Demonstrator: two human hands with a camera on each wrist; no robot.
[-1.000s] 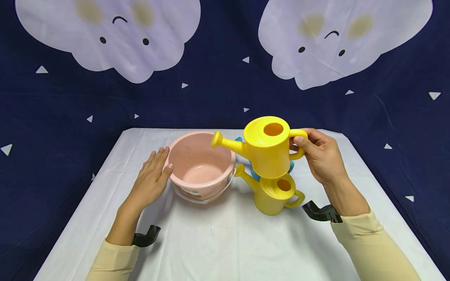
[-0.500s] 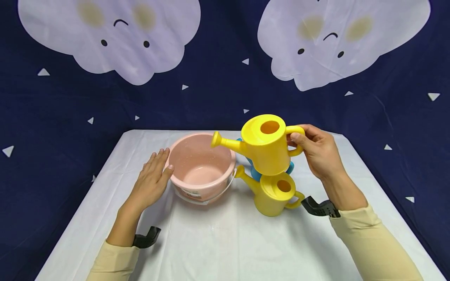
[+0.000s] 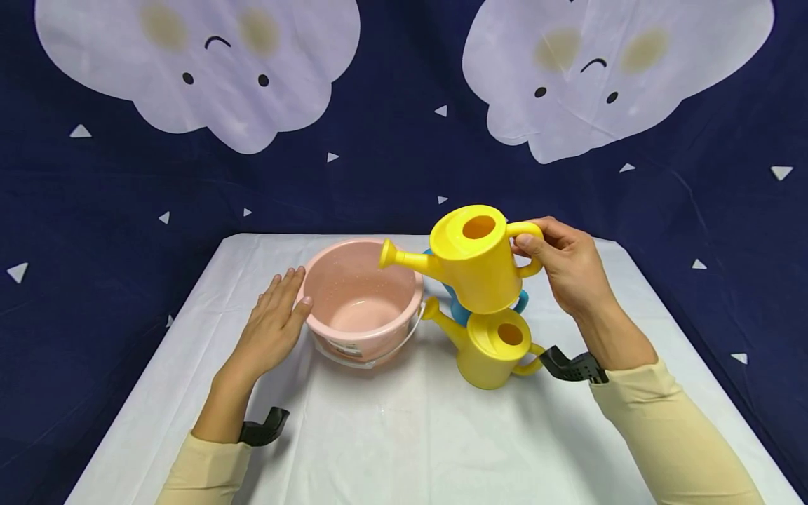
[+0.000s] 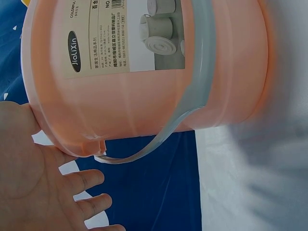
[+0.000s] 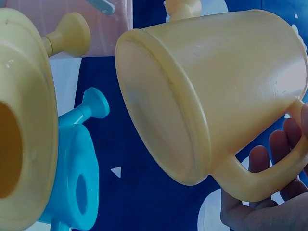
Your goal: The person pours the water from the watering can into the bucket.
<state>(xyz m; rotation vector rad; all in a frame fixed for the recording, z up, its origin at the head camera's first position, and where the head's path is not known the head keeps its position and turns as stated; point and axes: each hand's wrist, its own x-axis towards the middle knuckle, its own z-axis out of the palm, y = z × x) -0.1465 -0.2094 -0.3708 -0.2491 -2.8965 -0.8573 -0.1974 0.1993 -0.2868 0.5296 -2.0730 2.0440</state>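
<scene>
By its handle, my right hand (image 3: 571, 270) grips a yellow watering can (image 3: 476, 270), lifted above the table and tipped slightly toward the bucket. The can's spout end is over the right rim of a pink bucket (image 3: 344, 337). My left hand (image 3: 271, 326) lies with straight fingers against the bucket's left rim; in the left wrist view the thumb and fingers are at that rim (image 4: 36, 96). Below the lifted can stands a second yellow watering can (image 3: 486, 361). Behind both is a blue watering can (image 3: 459, 308), mostly hidden in the head view, clearer in the right wrist view.
A white cloth covers the table (image 3: 379, 449). Past its far edge hangs a dark blue curtain (image 3: 391, 189) with clouds and small triangles. The bucket's white handle (image 3: 372, 363) hangs down its front. Each wrist wears a black mount (image 3: 265, 426).
My right hand has shifted slightly left and up with the yellow watering can, which now tips a little more toward the bucket. The left hand keeps its place on the rim.
</scene>
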